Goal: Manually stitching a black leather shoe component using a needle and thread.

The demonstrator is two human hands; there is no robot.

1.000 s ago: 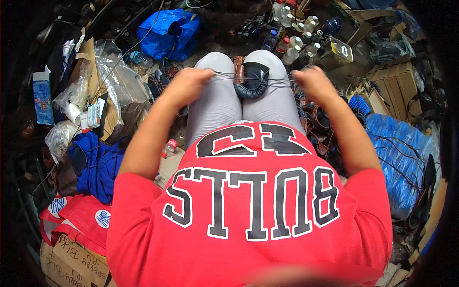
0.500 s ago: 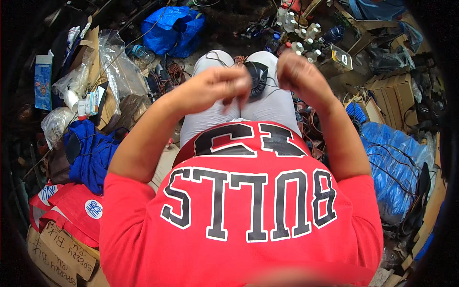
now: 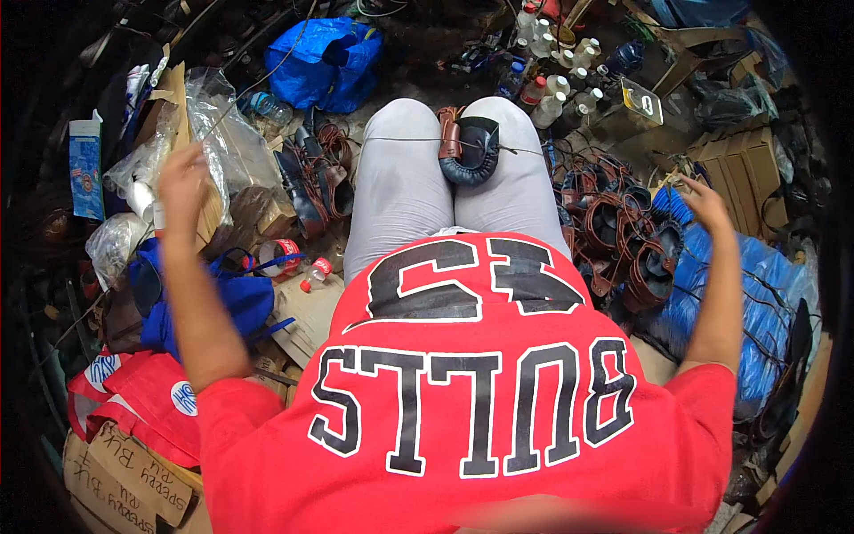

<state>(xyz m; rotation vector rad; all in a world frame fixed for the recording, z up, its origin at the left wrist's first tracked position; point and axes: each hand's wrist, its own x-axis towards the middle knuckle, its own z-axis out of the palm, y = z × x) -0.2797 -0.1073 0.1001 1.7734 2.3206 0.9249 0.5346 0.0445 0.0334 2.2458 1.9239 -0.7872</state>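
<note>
Left hand [image 3: 181, 181] flung wide over the clutter, fingers pinched on a thread [image 3: 400, 140] that runs taut across the lap to a dark leather shoe upper [image 3: 469, 149] clamped between the knees. Past it the thread carries on toward the right hand [image 3: 707, 203], out over a pile of leather pieces [image 3: 627, 236]; its fingers look closed, though the thread there is too fine to see. For a tight stitch, both pulls should probably be even and level, knees gripping firm.
</note>
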